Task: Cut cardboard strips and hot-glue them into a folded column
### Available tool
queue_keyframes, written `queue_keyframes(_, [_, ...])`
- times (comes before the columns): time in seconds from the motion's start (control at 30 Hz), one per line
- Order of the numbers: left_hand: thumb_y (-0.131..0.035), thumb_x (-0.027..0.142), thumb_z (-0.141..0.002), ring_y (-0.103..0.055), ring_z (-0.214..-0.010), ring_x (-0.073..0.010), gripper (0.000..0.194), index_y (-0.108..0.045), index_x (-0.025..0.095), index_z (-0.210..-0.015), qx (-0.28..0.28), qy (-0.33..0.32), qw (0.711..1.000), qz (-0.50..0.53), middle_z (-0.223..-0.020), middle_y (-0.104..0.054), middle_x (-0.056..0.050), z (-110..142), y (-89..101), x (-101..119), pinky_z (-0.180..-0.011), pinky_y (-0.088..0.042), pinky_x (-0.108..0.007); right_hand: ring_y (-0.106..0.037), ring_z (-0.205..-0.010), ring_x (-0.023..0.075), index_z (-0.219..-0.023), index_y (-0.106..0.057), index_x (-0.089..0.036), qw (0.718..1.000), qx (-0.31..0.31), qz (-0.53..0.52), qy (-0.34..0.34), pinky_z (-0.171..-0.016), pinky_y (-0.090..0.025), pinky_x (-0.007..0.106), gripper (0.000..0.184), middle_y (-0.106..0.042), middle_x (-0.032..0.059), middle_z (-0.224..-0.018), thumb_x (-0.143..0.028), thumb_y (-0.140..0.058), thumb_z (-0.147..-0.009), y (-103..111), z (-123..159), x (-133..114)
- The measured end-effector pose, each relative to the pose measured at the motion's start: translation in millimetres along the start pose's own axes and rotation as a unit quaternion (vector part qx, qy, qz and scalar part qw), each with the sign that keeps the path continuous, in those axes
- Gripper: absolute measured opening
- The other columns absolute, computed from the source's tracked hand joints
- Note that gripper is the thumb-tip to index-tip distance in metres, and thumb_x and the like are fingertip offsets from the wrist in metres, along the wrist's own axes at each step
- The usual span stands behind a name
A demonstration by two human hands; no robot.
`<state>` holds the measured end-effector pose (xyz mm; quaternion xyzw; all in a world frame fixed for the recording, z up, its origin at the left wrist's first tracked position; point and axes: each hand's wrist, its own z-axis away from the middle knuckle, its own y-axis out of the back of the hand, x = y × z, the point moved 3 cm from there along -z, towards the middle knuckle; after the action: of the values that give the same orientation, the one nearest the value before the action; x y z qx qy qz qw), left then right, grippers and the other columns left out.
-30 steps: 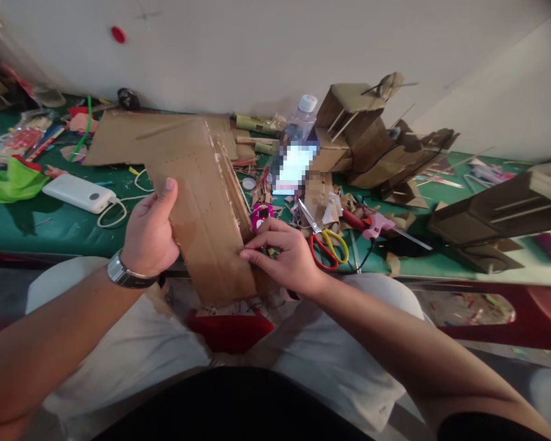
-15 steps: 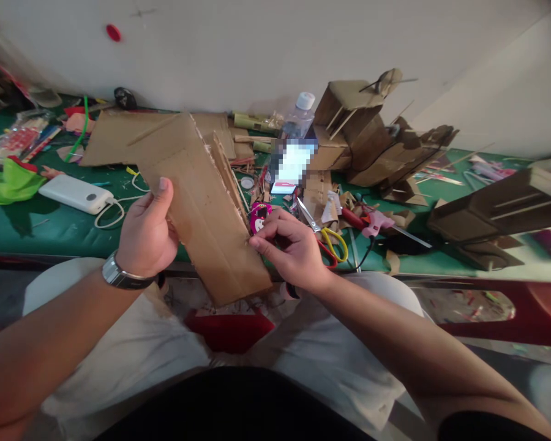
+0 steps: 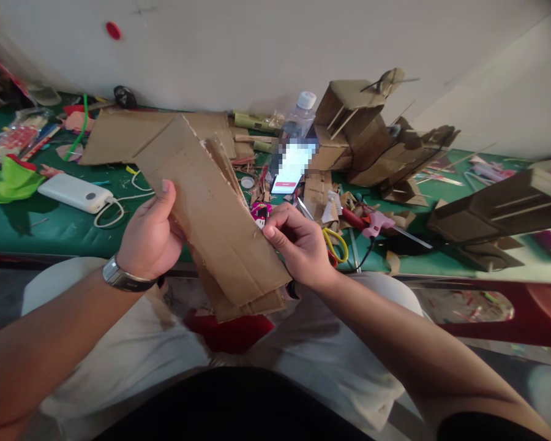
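I hold a long brown cardboard strip [image 3: 213,211], made of stacked layers, above my lap in front of the green table [image 3: 50,226]. My left hand [image 3: 149,236], with a wristwatch, grips its left edge, thumb on top. My right hand [image 3: 300,245] pinches the right edge with thumb and fingers closed on it. The layers fan apart at the near end.
On the table lie a white power bank [image 3: 76,193] with cable, a flat cardboard sheet [image 3: 119,135], a phone [image 3: 291,168], a water bottle [image 3: 300,113], red-yellow scissors [image 3: 333,242], a pink glue gun [image 3: 374,223] and cardboard models [image 3: 362,131]. A red stool [image 3: 229,331] sits between my knees.
The cardboard strip has turned clockwise, its near end swinging right and the layers spreading. My right hand slid up along the right edge.
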<state>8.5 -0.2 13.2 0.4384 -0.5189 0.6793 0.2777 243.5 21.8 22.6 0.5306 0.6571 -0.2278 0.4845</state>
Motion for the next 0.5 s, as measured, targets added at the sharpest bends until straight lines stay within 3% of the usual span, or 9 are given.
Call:
queue_keyframes(0.23, [-0.064, 0.041, -0.1, -0.06, -0.138, -0.0285, 0.027, -0.078, 0.018, -0.107, 0.015, -0.002, 0.999, 0.04, -0.129, -0.077, -0.011, -2.2, 2.2, 0.7, -0.113, -0.055, -0.044, -0.055, -0.081, 0.0178, -0.084, -0.066, -0.023, 1.0, 0.025, 0.011, 0.007, -0.077, -0.048, 0.036, 0.026, -0.058, 0.0025, -0.085, -0.045, -0.069, -0.098, 0.6, 1.1, -5.3])
queue_keyframes(0.37, [-0.066, 0.039, -0.1, -0.061, -0.137, -0.0251, 0.024, -0.077, 0.02, -0.109, 0.048, -0.03, 0.997, 0.052, -0.133, -0.076, -0.006, -10.2, 9.2, 3.5, -0.115, -0.053, -0.039, -0.048, -0.063, 0.0131, -0.085, -0.059, -0.023, 0.996, 0.042, -0.081, -0.021, -0.059, -0.042, 0.031, 0.027, -0.052, -0.0008, -0.078, -0.045, -0.065, -0.101, 2.7, 1.5, 0.7])
queue_keyframes(0.5, [-0.067, 0.039, -0.099, -0.061, -0.136, -0.0228, 0.022, -0.077, 0.021, -0.109, 0.06, -0.059, 0.995, 0.049, -0.134, -0.075, -0.004, -12.1, 10.2, 5.9, -0.116, -0.051, -0.037, -0.048, -0.058, 0.0127, -0.083, -0.053, -0.024, 0.991, 0.019, -0.117, -0.056, -0.054, -0.039, 0.03, 0.034, -0.05, -0.0024, -0.071, -0.052, -0.061, -0.102, 4.1, -0.3, 6.0])
